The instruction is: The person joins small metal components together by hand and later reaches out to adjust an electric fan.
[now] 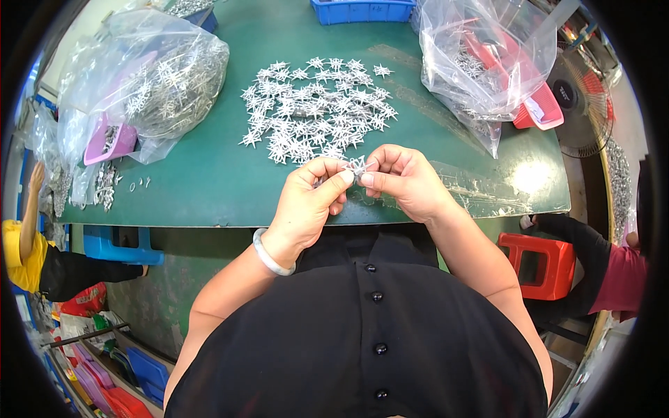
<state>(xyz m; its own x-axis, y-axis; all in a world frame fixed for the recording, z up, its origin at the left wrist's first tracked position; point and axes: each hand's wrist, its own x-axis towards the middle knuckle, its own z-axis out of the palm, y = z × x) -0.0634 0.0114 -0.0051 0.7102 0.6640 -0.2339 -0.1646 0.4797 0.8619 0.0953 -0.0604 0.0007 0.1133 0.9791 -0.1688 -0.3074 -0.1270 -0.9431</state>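
Note:
My left hand [311, 198] and my right hand [407, 182] meet above the front edge of the green table [230, 198]. Between them they pinch one small silvery spiky star-shaped piece [357, 166], thumbs and fingertips on either side of it. Part of the piece is hidden by the fingers. A pale bangle [270, 255] circles my left wrist. Just beyond my hands lies a wide pile of similar spiky pieces [313, 108], heaped on the tabletop.
Left, a clear plastic bag [178, 83] of metal parts stands by a pink scoop [111, 143]. Right are another clear bag [453, 90], a red tray [540, 108] and a fan [575, 97]. A blue bin [364, 11] sits far back. People sit at both sides, near stools.

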